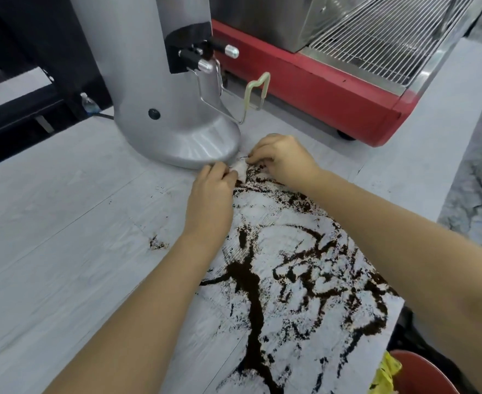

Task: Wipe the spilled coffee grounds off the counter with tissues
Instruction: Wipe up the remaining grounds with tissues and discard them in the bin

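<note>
Dark coffee grounds (pixel 305 282) lie smeared in streaks over the pale counter (pixel 63 223), from the grinder's foot down to the near right edge. A small white wad of tissue (pixel 239 168) sits at the far end of the spill. My left hand (pixel 210 194) pinches its left side with curled fingers. My right hand (pixel 282 157) pinches its right side, fingers bent down onto the counter. Most of the tissue is hidden under both hands.
A grey coffee grinder (pixel 163 89) stands just behind my hands, with a wire portafilter fork (pixel 234 103). A red espresso machine (pixel 333 83) sits at the back right. A small patch of grounds (pixel 157 244) lies left. A red bin (pixel 421 373) is below the counter's right edge.
</note>
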Demonstrator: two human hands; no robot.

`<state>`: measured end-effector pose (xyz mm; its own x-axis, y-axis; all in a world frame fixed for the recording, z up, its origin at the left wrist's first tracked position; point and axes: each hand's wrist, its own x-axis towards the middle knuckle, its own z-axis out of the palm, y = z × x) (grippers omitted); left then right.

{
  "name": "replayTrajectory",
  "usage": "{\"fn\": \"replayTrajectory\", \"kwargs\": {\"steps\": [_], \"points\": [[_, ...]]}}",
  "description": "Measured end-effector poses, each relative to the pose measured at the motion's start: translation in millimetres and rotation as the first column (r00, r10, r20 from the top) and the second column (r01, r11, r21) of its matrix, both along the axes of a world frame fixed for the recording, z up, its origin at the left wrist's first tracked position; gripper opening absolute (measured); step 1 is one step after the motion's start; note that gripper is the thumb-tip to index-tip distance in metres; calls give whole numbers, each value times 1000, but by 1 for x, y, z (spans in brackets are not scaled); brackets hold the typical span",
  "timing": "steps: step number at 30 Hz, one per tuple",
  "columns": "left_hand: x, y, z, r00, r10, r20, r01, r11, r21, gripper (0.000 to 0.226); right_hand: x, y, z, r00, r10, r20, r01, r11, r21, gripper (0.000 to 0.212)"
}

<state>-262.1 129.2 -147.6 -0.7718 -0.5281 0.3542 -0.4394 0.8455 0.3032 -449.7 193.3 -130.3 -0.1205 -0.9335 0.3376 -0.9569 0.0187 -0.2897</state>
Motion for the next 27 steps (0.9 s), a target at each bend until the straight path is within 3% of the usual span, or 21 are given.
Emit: {"fn": "replayTrajectory", "kwargs": {"steps": [5,10,13,16,22,27], "points": [[6,5,6,979,-184,-92,199,960,198,32,14,62,8,996,-76,36,74,996,46,16],[56,31,14,892,-448,-58,446,853,271,32,78,147,7,997,-56,57,51,994,94,22],[69,36,18,844,-537,-22,506,780,369,33,101,176,11,998,-26,56,19,992,125,32],[38,28,25,841,-540,-28,503,763,406,34,87,179,20,988,-142,62,138,988,72,38],[-88,14,36,856,-506,-107,515,814,270,34,2,152,23,905,-422,60,426,897,-117,27],[-155,16,20,876,-471,-105,480,827,294,29,-44,145,-2,822,-569,2,569,822,-31,34]]}}
